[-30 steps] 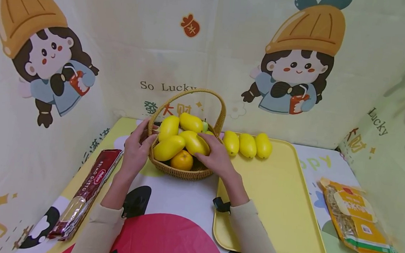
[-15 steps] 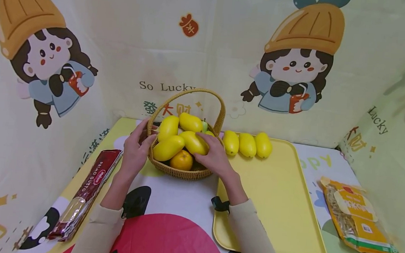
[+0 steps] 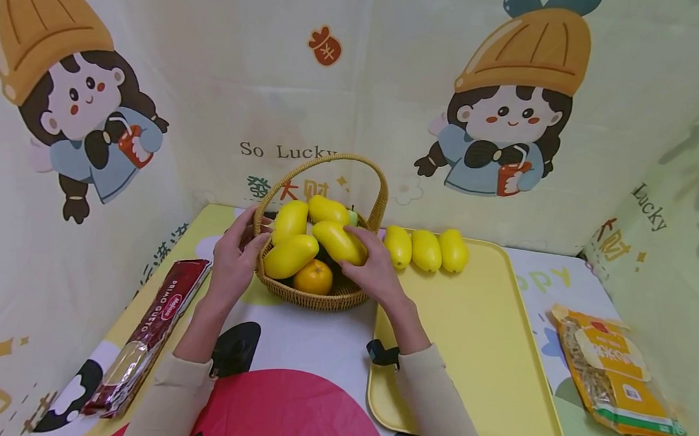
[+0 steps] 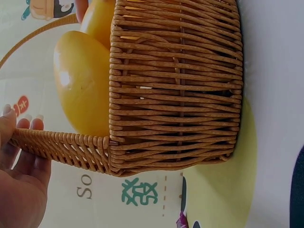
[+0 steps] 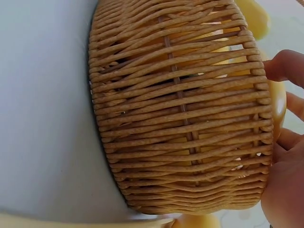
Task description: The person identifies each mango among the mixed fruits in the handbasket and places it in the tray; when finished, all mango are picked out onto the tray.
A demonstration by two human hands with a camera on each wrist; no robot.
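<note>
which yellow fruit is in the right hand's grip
The yellow fruit above and right of the orange in the basket: the right hand holds it, while the other visible ones lie outside that grip.

Behind the wicker basket (image 3: 318, 302), the back wall (image 3: 229, 99) is showing "So Lucky" above "發大财". Left of the basket, a dark red packet (image 3: 145, 339) is reading "PRIMO GUSTO". Far right of it, the side wall (image 3: 689, 286) is bearing "Lucky"; nearer, the tablecloth (image 3: 309, 341) is showing "py". An orange bag's (image 3: 614, 376) lettering is blurring.
</note>
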